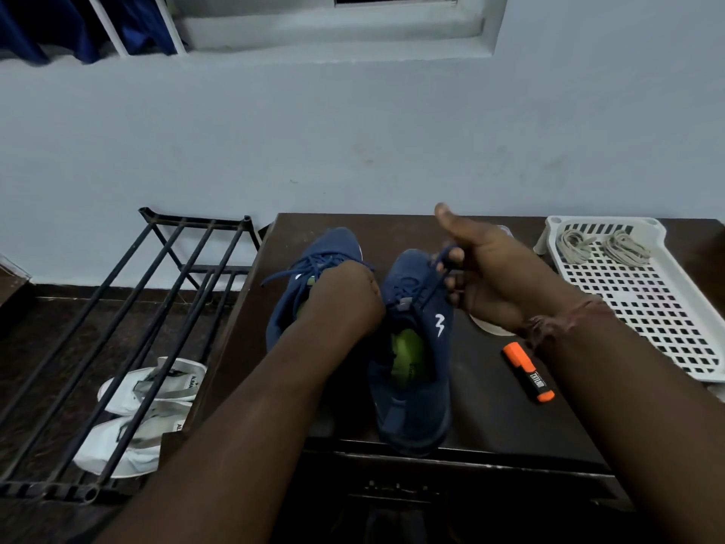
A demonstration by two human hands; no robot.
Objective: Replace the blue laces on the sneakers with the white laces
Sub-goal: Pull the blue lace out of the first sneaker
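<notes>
Right hand (492, 276) pinches a dark blue lace (435, 278) between fingers, thumb stuck up, lace pulled up from the right navy fabric sneaker (416, 347). Left hand (341, 284) is sunk into the left navy sneaker (314, 261) at the tongue; fingers hidden, can't tell whether clenched or loose. Both sneakers sit side by side on the dark brown tabletop (490, 406), toes toward the wall, green insoles showing, blue laces still threaded in both. Orange-and-black highlighter marker (529, 373) lies on the tabletop just right of the right sneaker. White perforated plastic tray (643, 308) at the tabletop's right edge holds two coiled off-white laces (604, 247) at its far end. Black metal bar rack (129, 327) stands left of the tabletop, white sneakers (133, 414) on the floor under it.
</notes>
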